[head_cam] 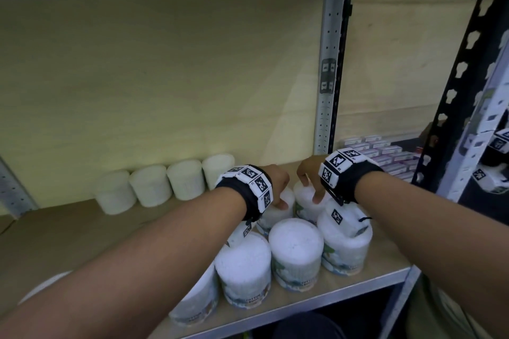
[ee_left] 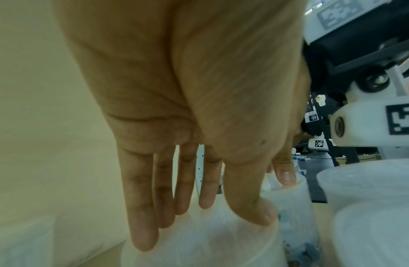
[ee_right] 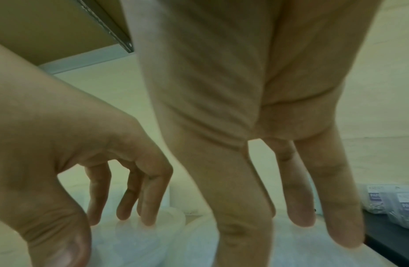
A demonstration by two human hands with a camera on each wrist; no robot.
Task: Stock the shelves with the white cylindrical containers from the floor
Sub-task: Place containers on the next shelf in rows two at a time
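The white tubs (head_cam: 296, 242) stood in a tight group at the front right of the shelf (head_cam: 371, 281), and four more (head_cam: 168, 181) were in a row at the back wall. My left hand (head_cam: 275, 186) rested on the lid of one back tub of the group, fingers nearly straight and a little apart. My right hand (head_cam: 309, 173) touched the next lid with loosely bent, spread fingertips. I think a hard push could knock the packed tubs together and send a front one off the edge
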